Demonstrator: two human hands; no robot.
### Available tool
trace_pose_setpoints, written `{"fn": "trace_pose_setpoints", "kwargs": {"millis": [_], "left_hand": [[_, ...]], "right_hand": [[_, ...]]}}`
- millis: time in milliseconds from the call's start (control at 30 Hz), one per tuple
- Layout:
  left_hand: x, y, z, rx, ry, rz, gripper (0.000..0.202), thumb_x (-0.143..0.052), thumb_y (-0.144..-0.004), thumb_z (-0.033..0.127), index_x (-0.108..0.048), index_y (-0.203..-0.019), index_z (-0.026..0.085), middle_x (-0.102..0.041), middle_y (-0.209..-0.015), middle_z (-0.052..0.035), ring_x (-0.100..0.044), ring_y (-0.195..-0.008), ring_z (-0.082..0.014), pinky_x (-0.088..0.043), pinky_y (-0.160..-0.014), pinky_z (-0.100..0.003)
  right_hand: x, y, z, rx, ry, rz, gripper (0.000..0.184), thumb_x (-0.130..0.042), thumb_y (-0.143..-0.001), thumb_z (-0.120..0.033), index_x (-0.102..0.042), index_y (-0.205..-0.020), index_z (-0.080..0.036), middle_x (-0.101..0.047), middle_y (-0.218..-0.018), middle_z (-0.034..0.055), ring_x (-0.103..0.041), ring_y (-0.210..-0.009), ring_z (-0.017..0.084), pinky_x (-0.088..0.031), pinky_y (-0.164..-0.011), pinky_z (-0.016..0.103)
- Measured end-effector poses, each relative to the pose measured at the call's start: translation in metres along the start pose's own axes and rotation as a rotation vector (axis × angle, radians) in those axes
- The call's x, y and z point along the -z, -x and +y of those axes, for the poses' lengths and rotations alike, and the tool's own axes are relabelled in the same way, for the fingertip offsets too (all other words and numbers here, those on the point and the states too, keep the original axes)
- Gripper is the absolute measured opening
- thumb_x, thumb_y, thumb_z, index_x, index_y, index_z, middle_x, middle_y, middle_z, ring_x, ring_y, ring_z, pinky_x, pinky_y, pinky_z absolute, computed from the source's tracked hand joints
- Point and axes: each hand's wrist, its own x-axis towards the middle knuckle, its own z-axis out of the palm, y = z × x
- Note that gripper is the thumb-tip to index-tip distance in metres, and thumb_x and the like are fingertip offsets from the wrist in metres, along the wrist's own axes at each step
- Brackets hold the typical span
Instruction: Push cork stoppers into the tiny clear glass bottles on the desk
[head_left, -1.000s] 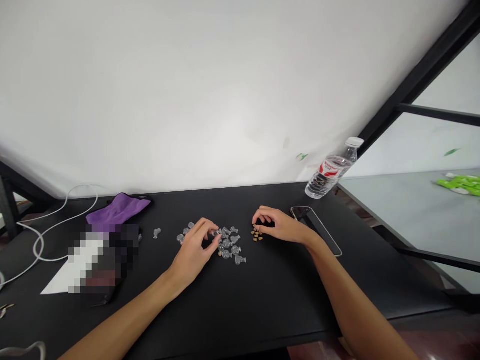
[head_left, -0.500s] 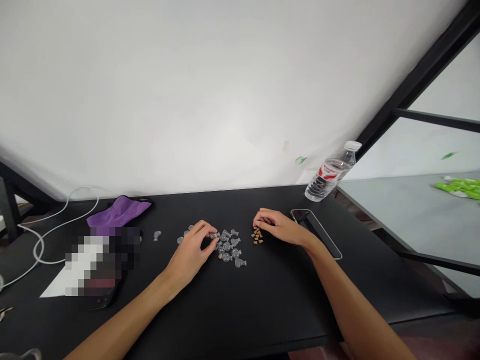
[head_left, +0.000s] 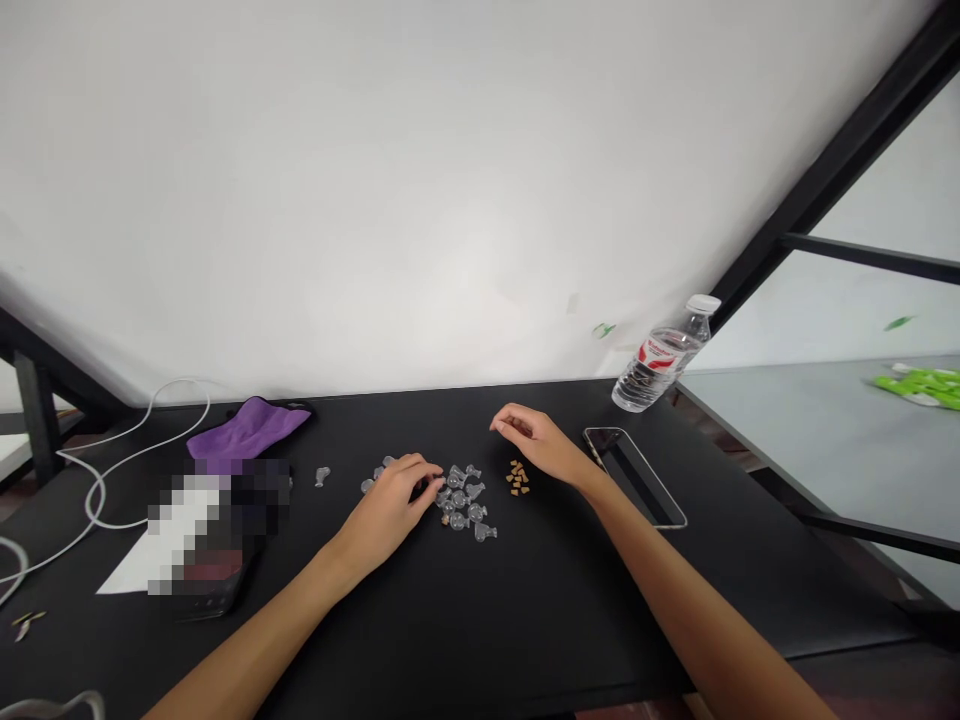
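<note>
My left hand is closed in a pinch on a tiny clear glass bottle, only partly visible at the fingertips. Just right of it lies a loose cluster of similar round-bellied glass bottles, with a small cork at its near edge. More bottles show behind the left hand. Raised a little beyond a pile of small tan corks, my right hand has thumb and forefinger pressed together. Whatever is between those fingertips is too small to make out.
A phone lies right of my right forearm, and a water bottle stands by the wall. One glass bottle sits apart on the left. Beyond it are a purple cloth, white paper and a white cable.
My right hand has lifted off the cork pile and moved left, toward my left hand. My left hand stays by the cluster, still pinching its bottle. The view has shifted slightly.
</note>
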Motion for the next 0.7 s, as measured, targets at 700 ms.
{"fn": "trace_pose_setpoints", "kwargs": {"millis": [700], "left_hand": [[0.025, 0.009, 0.014, -0.299, -0.144, -0.257, 0.037, -0.055, -0.097, 0.010, -0.068, -0.125, 0.031, -0.061, -0.106, -0.0037, -0.062, -0.096, -0.0184, -0.048, -0.089, -0.030]], "right_hand": [[-0.010, 0.011, 0.000, 0.087, 0.088, 0.059, 0.033, -0.048, -0.105, -0.042, -0.063, -0.085, -0.021, -0.057, -0.079, 0.0001, -0.047, -0.068, 0.016, -0.037, -0.067, 0.030]]}}
